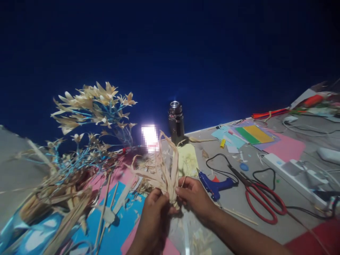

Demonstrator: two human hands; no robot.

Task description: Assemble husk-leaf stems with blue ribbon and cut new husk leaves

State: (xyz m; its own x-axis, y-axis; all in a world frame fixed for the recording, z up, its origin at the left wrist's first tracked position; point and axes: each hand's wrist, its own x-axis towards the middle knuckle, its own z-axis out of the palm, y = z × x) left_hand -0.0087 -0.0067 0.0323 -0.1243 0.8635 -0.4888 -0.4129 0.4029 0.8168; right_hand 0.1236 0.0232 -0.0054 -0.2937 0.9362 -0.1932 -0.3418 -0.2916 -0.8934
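glue gun (215,185), red scissors (261,200), flask (176,121)

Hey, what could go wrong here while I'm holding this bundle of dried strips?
Both hands, left hand and right hand, pinch the strip bundle only at its base, so loose strips may slip out. The glue gun and red scissors lie close to the right hand; a careless reach might snag their cord or blades.

Single head-worn view, forward and down, close over cluttered table (265,209)
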